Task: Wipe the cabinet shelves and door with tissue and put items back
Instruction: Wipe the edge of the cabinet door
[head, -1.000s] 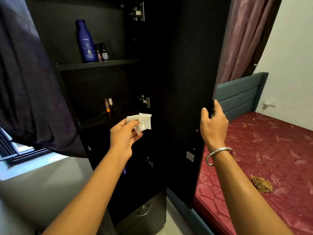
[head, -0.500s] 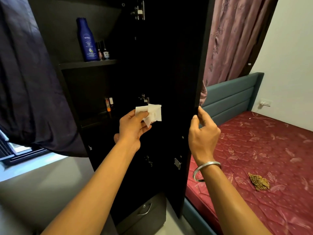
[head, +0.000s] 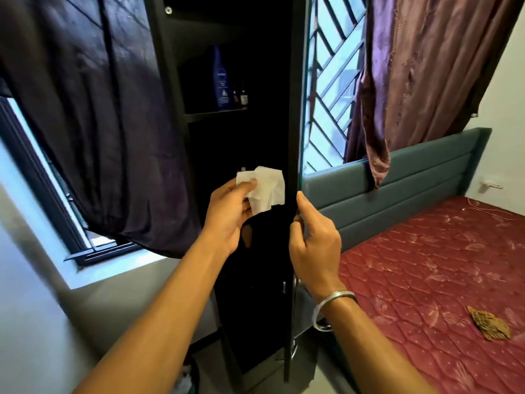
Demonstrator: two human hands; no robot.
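Note:
A tall dark cabinet (head: 170, 81) stands ahead. Its door (head: 294, 109) is swung nearly edge-on to me. My right hand (head: 314, 245) grips the door's edge at mid height, thumb up along it; a metal bangle sits on that wrist. My left hand (head: 227, 220) pinches a crumpled white tissue (head: 265, 191) in front of the dark gap between cabinet and door. On an upper shelf (head: 216, 112) stand a blue lotion bottle (head: 221, 81) and two small dark bottles (head: 240, 96). The lower shelves are hidden in shadow.
A dark curtain (head: 93, 123) hangs over the window at left. A purple curtain (head: 426, 66) and a window grille (head: 332, 81) are at right. A bed with a red mattress (head: 440, 265) and teal headboard (head: 397, 180) lies right of the cabinet; a brown scrap (head: 488, 322) rests on it.
The door has swung toward the cabinet, from wide open to nearly edge-on, with my right hand on its edge. My left hand with the tissue stayed near the gap. The view shifted.

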